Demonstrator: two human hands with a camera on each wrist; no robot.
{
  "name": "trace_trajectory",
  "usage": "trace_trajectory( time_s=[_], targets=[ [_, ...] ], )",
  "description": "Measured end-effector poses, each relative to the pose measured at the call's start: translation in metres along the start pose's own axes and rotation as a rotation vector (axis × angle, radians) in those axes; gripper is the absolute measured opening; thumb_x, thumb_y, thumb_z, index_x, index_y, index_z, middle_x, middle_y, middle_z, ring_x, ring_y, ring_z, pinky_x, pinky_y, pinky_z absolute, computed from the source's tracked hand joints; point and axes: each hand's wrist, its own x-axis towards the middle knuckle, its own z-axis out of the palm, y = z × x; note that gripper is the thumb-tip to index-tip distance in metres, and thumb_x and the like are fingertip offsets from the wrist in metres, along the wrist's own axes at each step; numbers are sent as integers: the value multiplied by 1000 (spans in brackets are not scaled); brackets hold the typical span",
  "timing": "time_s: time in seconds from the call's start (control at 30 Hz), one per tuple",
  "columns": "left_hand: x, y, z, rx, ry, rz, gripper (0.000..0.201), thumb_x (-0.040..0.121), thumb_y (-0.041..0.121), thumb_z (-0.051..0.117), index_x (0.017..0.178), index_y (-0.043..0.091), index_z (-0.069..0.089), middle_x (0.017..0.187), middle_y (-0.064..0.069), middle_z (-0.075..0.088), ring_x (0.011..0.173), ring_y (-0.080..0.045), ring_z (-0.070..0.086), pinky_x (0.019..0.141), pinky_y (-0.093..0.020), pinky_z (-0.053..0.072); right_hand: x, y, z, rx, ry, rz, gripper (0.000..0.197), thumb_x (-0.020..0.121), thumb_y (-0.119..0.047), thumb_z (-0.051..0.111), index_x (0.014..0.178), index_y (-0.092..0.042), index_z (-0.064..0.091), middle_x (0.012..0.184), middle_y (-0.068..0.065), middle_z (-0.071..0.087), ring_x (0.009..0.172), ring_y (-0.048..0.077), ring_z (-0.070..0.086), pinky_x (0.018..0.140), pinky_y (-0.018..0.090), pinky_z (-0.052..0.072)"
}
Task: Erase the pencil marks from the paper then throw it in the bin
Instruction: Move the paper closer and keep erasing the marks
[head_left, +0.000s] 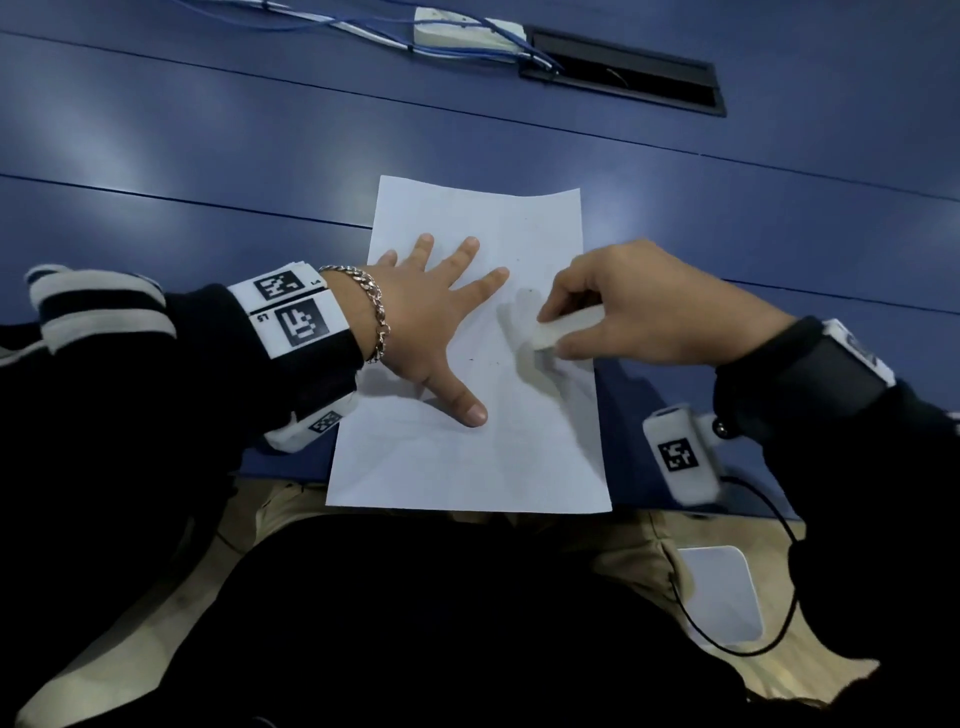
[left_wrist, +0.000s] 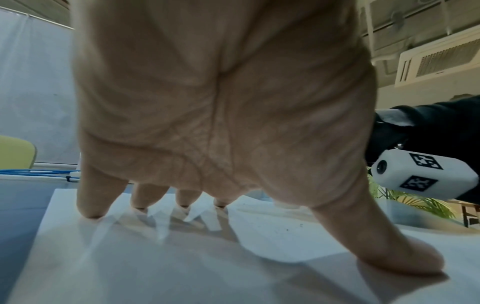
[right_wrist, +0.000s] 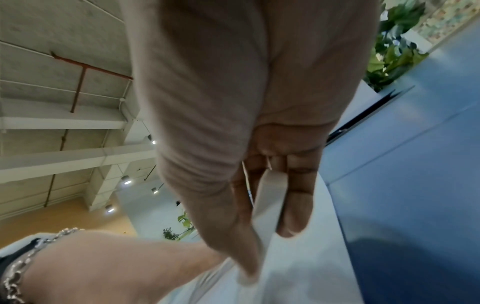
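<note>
Step in hand: rubbing out pencil marks on the paper (head_left: 467, 457), judged from the eraser held down against the sheet.
Paper position: flat on the blue tabletop (head_left: 208, 156), at the near edge, the lower end overhanging that edge slightly.
Left hand (head_left: 431, 312): spread wide, fingers straight, fingertips (left_wrist: 91, 209) and thumb pressed on the sheet; gripping nothing, only pinning the paper down on its left half.
Right hand (head_left: 639, 306): fingers curled and pinching a white eraser (head_left: 566, 326) between thumb and fingertips, eraser tip touching the paper near the sheet's right edge.
Right hand, wrist view: eraser (right_wrist: 269, 205) seen clamped between thumb and fingers, blurred.
Marks left: faint grey smudge beside the eraser and a few small dark specks mid-sheet; too faint to tell whether pencil or crumbs.
Doing it well: short strokes directed away from the pinning hand, so the sheet stays taut and does not buckle.
Pressure: moderate, probably; thin paper likely to crease or tear under a hard drag near its unsupported right edge.
Anchor: best kept close beside the rubbed spot, shifted as the eraser moves on.
Bin: none seen in any view.
Progress: erasing under way; throwing away not yet begun.
</note>
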Motion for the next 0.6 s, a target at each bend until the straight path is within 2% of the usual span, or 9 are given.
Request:
trace_trajectory(
  time_s=[0.2, 0.37, 0.53, 0.6],
  targets=[
    [0, 0, 0, 10, 3, -13, 158, 41, 104, 60, 153, 45, -34, 165, 4, -39, 156, -39, -23, 127, -60, 4, 20, -7, 12, 41, 127, -23, 27, 79, -37, 81, 103, -27, 76, 91, -17, 72, 91, -2, 67, 89, 26, 56],
    [2, 0, 2, 6, 13, -9, 160, 37, 105, 58, 154, 45, -34, 165, 4, -39, 157, -40, -22, 126, -60, 4, 17, -12, 15, -30, 15, -128, 29, 78, -49, 80, 99, -30, 77, 90, -20, 67, 87, -2, 63, 81, 22, 53],
    [1, -1, 3, 4, 18, -4, 161, 39, 106, 58, 154, 42, -34, 165, 5, -39, 157, -39, -22, 127, -59, 4, 30, -3, 11, -61, 146, -105, 27, 80, -42, 78, 103, -28, 77, 86, -20, 62, 80, -2, 59, 84, 29, 55],
    [1, -2, 3, -5, 28, -4, 164, 39, 105, 59, 156, 37, -33, 166, 5, -38, 157, -39, -21, 128, -59, 5, 25, -7, 14, -72, 87, -144, 27, 80, -46, 77, 102, -30, 77, 89, -17, 66, 83, 1, 61, 83, 28, 54]
  ],
)
